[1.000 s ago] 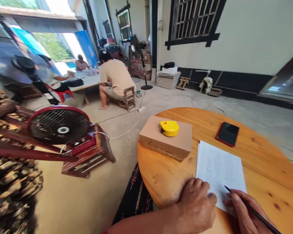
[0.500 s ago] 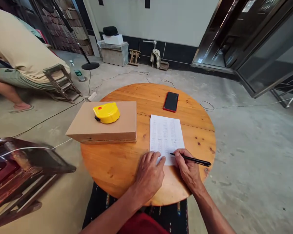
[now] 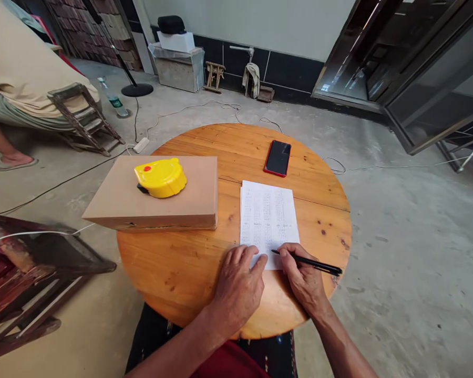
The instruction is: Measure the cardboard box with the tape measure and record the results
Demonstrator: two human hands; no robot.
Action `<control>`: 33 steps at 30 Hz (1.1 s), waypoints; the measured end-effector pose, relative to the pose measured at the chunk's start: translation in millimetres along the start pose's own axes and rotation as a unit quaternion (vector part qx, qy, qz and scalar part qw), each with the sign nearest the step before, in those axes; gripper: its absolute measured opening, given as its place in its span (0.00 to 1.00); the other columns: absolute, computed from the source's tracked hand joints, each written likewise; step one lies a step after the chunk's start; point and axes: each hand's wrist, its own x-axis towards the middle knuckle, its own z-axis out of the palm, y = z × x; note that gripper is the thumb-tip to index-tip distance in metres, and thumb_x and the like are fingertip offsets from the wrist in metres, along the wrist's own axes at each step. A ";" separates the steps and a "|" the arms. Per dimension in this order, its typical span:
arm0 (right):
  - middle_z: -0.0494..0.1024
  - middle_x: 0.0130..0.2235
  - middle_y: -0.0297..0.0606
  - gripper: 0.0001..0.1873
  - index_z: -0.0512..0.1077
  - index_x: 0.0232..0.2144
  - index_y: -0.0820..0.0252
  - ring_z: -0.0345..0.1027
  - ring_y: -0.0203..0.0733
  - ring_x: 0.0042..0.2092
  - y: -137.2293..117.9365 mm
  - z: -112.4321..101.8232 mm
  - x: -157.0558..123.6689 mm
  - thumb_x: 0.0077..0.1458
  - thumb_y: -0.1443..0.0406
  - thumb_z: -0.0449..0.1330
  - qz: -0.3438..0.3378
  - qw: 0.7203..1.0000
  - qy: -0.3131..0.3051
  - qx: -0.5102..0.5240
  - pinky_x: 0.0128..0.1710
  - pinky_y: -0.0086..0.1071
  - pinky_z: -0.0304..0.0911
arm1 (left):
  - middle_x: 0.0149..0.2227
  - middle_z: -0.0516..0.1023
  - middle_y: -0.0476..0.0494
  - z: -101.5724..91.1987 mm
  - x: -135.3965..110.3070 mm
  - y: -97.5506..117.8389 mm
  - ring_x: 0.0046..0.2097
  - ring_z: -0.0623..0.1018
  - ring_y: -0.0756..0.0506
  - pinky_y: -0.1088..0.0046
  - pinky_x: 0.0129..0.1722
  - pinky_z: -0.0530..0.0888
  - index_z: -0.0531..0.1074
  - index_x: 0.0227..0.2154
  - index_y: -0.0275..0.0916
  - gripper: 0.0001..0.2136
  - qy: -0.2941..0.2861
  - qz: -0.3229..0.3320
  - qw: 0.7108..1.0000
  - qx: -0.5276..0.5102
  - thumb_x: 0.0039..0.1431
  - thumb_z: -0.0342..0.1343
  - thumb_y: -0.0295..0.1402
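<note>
Since a second ago: the view is now facing the tabletop [image 3: 173,278] more squarely, both hands keeping to the paper's near end.
Left hand [image 3: 240,283]: is lying palm-down, loosely spread, fingertips resting on the paper's near-left corner.
Right hand [image 3: 304,278]: is gripping the black pen [image 3: 325,266] between thumb and fingers.
Pen: is pointing left over the paper, its long axis sloping toward the right and slightly nearer.
Paper [image 3: 266,210]: is lying flat, long axis running away from the person.

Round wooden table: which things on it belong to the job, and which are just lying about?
In use:
black pen, in right hand
handwritten paper, touched by left hand

Apparently lying about:
yellow tape measure
cardboard box under it
smartphone
</note>
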 end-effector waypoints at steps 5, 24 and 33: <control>0.63 0.21 0.28 0.11 0.70 0.31 0.59 0.55 0.34 0.22 -0.3 -0.7 -1.1 0.63 0.61 0.52 0.004 1.000 0.002 -0.002 0.22 0.29 0.53 | 0.48 0.71 0.40 0.7 0.0 0.2 0.49 0.67 0.39 0.56 0.49 0.69 0.70 0.50 0.40 0.19 0.007 -0.001 1.000 -0.004 0.56 0.50 0.20; 0.66 0.24 0.30 0.11 0.70 0.32 0.59 0.57 0.35 0.25 2.4 1.2 -1.5 0.63 0.60 0.53 -0.003 1.000 0.000 -0.008 0.24 0.29 0.54 | 0.48 0.71 0.41 0.4 0.4 -0.9 0.48 0.68 0.39 0.57 0.48 0.69 0.71 0.49 0.41 0.18 0.016 -0.002 1.000 -0.004 0.57 0.51 0.22; 0.66 0.24 0.31 0.12 0.70 0.32 0.58 0.57 0.36 0.24 1.9 1.5 -2.4 0.63 0.59 0.52 0.007 1.000 -0.008 0.000 0.23 0.29 0.54 | 0.48 0.71 0.41 -2.0 0.2 0.6 0.48 0.68 0.39 0.56 0.48 0.69 0.71 0.49 0.40 0.18 0.013 -0.003 1.000 -0.005 0.57 0.50 0.21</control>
